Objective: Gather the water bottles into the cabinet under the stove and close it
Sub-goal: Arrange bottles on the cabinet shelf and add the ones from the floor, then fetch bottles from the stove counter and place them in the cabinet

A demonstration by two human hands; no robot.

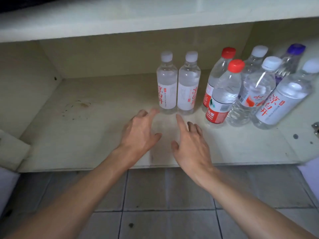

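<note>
The cabinet floor (86, 135) under the counter holds several upright water bottles. Two white-capped bottles with white and red labels stand side by side in the middle, the left one (167, 83) touching the right one (188, 84). A cluster stands at the right: two red-capped bottles (222, 94), clear white-capped ones (255, 90), a purple-capped one (291, 61) and a white-labelled one (284, 100). My left hand (139, 133) and my right hand (191, 145) hover open just in front of the middle pair, fingertips close to the bottle bases, holding nothing.
The cabinet's left wall (25, 80) and back wall (112, 57) bound the shelf; its left half is bare with a brown stain (77, 106). A metal hinge (315, 128) sits at the right edge. Grey floor tiles (164, 204) lie below.
</note>
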